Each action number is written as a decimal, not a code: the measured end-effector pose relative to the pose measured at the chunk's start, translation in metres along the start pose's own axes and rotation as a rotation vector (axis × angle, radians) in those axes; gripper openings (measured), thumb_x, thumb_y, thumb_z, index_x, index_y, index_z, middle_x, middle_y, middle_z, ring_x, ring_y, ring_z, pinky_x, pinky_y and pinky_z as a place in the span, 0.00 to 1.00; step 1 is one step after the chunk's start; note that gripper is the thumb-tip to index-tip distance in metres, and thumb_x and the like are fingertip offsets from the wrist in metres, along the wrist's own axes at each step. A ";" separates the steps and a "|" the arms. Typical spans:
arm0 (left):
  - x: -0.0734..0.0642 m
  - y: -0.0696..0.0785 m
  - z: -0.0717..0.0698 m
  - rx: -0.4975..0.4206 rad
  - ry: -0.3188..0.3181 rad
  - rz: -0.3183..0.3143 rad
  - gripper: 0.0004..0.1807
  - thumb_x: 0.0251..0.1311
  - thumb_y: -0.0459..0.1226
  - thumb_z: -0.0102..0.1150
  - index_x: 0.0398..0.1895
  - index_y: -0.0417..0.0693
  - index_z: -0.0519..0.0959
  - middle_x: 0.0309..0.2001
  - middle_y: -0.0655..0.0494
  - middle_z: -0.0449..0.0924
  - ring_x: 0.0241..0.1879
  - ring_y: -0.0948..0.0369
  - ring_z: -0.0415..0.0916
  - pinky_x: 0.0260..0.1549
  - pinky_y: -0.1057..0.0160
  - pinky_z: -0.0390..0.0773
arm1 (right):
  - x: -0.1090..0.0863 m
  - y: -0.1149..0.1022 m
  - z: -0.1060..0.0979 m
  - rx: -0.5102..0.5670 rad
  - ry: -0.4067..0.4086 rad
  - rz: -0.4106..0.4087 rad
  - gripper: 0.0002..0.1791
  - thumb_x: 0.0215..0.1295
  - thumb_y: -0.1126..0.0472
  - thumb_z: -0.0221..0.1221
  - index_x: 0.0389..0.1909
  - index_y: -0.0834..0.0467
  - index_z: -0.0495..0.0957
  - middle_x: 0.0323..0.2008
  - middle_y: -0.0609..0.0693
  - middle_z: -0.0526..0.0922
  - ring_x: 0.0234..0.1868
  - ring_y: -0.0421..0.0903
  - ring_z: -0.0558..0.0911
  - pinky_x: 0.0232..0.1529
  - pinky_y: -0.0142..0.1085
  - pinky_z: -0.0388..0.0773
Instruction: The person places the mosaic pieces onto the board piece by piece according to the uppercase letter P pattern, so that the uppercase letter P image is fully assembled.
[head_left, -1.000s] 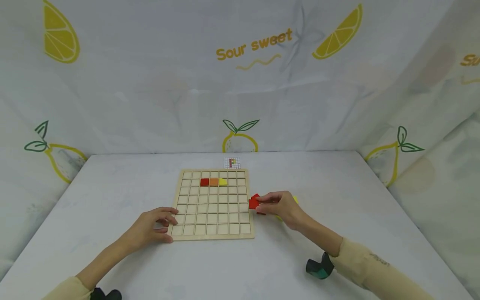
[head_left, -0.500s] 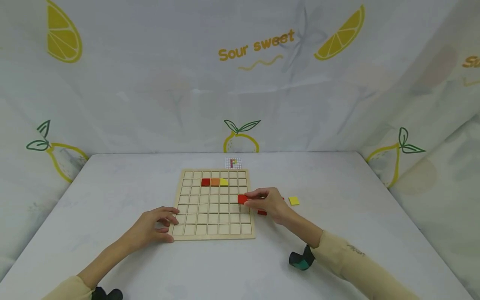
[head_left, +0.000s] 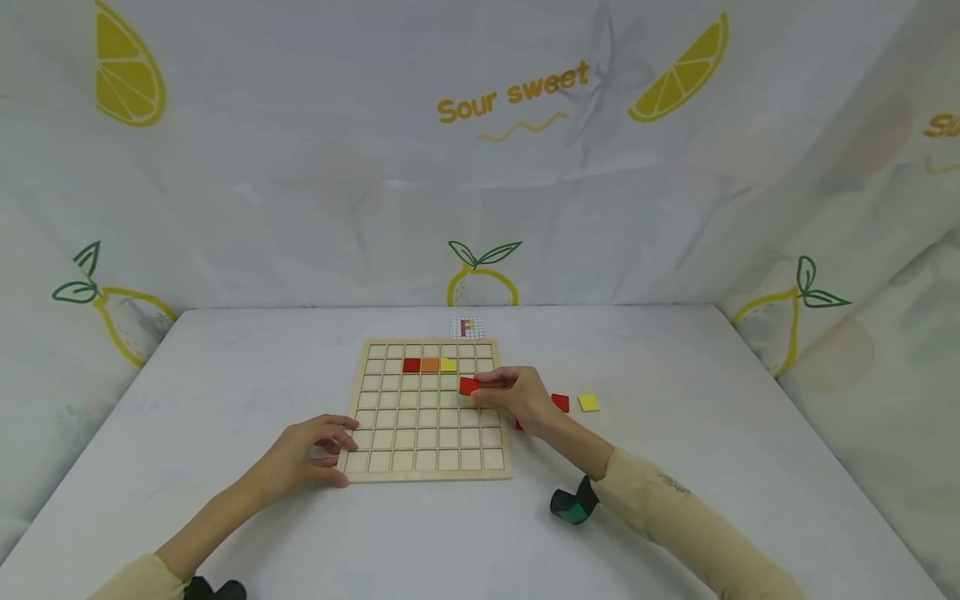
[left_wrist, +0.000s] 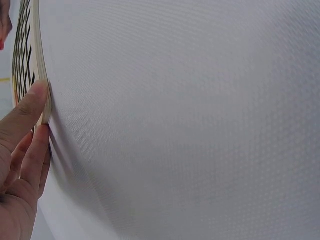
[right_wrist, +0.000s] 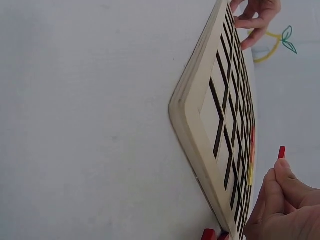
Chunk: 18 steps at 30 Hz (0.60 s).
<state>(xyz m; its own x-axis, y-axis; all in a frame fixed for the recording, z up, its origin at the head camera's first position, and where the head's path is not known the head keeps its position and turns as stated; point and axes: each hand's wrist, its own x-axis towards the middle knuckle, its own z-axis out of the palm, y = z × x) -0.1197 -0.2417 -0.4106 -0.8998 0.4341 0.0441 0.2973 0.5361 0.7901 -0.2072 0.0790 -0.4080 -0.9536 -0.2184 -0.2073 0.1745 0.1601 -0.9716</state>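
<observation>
A wooden grid board (head_left: 427,476) lies on the white table, with a dark red tile (head_left: 412,365), an orange tile (head_left: 430,365) and a yellow tile with a cut corner (head_left: 447,365) side by side in its second row from the back. My left hand (head_left: 309,452) holds the board at its near left corner; in the left wrist view the thumb and fingers (left_wrist: 36,155) bracket that corner. Between thumb and fingertips, my right hand (head_left: 521,396) pinches a red tile (head_left: 468,386) above the right part of the board. The right wrist view shows this tile (right_wrist: 282,152) edge-on.
Right of the board lie another red tile (head_left: 560,402) and a yellow square tile (head_left: 588,403). One more red piece is partly hidden by my right hand. Behind the board lies a small card with a coloured grid pattern (head_left: 467,327). A lemon-print cloth (head_left: 337,208) hangs behind the table.
My right hand has carried the red tile from beside the board leftward and away from me, over the board. More tiles on the right have come into view. The left hand stays in place.
</observation>
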 end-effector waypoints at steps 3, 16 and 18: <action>0.000 0.000 0.000 0.005 0.001 0.005 0.18 0.40 0.31 0.75 0.37 0.38 0.80 0.56 0.37 0.73 0.39 0.57 0.76 0.39 0.66 0.83 | 0.004 -0.002 0.004 -0.037 0.007 -0.025 0.14 0.56 0.71 0.66 0.45 0.69 0.81 0.40 0.57 0.84 0.36 0.41 0.82 0.39 0.27 0.82; 0.000 -0.001 0.000 0.038 0.012 0.000 0.18 0.40 0.31 0.76 0.37 0.40 0.80 0.56 0.38 0.74 0.39 0.59 0.76 0.38 0.67 0.83 | 0.020 -0.013 0.021 -0.111 0.005 -0.049 0.14 0.56 0.68 0.67 0.44 0.65 0.83 0.44 0.55 0.84 0.46 0.47 0.81 0.47 0.33 0.82; 0.000 -0.002 0.000 0.042 0.012 0.005 0.18 0.40 0.32 0.76 0.37 0.41 0.80 0.56 0.38 0.74 0.39 0.59 0.76 0.38 0.67 0.83 | 0.023 -0.012 0.023 -0.120 0.007 -0.050 0.15 0.55 0.68 0.68 0.44 0.65 0.83 0.45 0.55 0.84 0.46 0.46 0.82 0.48 0.33 0.81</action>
<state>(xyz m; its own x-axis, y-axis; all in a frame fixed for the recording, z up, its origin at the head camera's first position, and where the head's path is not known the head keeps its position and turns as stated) -0.1206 -0.2428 -0.4125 -0.9021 0.4280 0.0552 0.3143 0.5640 0.7636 -0.2252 0.0500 -0.4032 -0.9622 -0.2223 -0.1576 0.0965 0.2629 -0.9600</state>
